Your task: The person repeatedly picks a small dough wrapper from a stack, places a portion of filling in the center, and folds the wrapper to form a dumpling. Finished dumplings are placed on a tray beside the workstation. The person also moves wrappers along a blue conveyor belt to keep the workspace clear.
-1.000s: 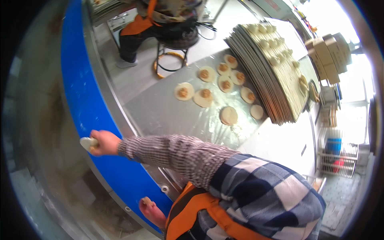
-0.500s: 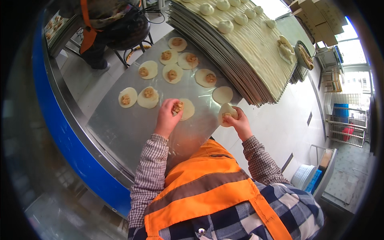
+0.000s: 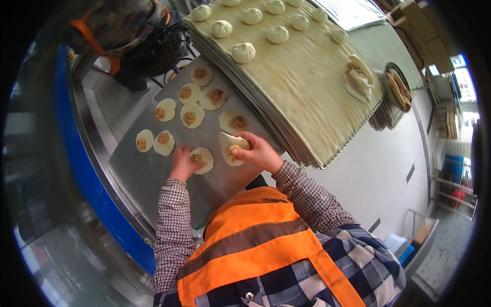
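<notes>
In my right hand (image 3: pixel 260 153) is a round dough wrapper (image 3: pixel 225 144), tilted and partly folded up. My thumb presses on the brown filling inside it. My left hand (image 3: pixel 184 162), slightly blurred, rests low over the metal table with its fingers apart. Its thumb side is at a flat wrapper (image 3: pixel 206 159) with a lump of filling (image 3: pixel 195 158) on it. Several more filled wrappers (image 3: pixel 192 115) lie farther up the table, one (image 3: pixel 233 122) just beyond my right hand. A wrapper behind that hand is mostly hidden.
The metal table (image 3: pixel 135 174) has a blue-sided edge (image 3: pixel 92 184) on its left. Stacked trays (image 3: pixel 307 102) at the right bear several closed buns (image 3: pixel 243 52) and a pale cloth (image 3: pixel 359 79). A bowl (image 3: pixel 398 88) stands beyond them. Another person (image 3: pixel 123 36) is at the far left.
The filling from my left hand now lies on the wrapper, and those fingers have spread. My right hand, still gripping its wrapper, has come closer to the left. The whole view has shifted.
</notes>
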A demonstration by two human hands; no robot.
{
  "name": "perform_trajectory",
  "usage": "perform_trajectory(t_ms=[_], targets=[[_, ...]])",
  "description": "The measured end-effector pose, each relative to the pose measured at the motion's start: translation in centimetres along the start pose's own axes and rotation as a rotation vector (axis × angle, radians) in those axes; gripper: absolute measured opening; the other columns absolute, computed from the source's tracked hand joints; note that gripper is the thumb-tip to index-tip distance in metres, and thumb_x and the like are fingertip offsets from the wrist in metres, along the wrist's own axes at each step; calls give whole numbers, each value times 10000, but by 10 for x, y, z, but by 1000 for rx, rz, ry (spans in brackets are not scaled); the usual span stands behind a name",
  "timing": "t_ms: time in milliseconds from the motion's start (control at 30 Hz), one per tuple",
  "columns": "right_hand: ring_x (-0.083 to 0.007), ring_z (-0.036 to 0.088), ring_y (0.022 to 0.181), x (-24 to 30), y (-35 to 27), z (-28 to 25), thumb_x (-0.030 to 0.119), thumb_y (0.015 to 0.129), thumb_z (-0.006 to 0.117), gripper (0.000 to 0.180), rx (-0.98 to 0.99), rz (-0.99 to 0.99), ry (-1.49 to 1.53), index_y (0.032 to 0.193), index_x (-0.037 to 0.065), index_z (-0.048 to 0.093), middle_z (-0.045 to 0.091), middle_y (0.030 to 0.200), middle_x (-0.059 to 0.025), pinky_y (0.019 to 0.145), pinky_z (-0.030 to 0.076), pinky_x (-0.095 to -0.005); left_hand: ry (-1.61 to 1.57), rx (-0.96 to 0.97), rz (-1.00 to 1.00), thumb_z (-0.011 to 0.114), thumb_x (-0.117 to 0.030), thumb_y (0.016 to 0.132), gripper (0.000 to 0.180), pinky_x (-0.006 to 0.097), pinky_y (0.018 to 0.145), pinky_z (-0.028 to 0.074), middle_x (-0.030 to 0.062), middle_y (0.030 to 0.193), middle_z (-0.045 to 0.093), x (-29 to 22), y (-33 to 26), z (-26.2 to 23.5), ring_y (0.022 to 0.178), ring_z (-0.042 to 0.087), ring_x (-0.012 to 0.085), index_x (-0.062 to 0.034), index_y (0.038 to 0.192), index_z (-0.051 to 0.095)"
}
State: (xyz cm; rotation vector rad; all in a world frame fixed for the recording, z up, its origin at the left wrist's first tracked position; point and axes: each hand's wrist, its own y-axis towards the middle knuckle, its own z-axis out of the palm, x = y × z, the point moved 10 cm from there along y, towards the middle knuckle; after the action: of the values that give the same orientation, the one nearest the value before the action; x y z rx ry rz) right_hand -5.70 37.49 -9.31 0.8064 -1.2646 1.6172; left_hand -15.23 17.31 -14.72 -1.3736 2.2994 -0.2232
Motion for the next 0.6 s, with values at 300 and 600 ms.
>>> perform_trajectory(t_ms=[300,600], targets=[[-192,656,866,55,13,68,189,825,723,492,195,-250,-738,1238,5,529,655,1039,-113,804,539,-341,-1981,294,6,671,-317,889,558,419,976,474,98,1283,536,-99,-58,-19,1170,549,249,-35,1326,467],[-96,616,821,61,3,73,163,930,615,291,128,-260,-599,1170,-1,613,683,927,-36,708,515,-252,-1690,15,-100,769,-123,795,432,291,826,516,42,1058,645,-51,-89,-27,966,618,148,-29,1173,583]])
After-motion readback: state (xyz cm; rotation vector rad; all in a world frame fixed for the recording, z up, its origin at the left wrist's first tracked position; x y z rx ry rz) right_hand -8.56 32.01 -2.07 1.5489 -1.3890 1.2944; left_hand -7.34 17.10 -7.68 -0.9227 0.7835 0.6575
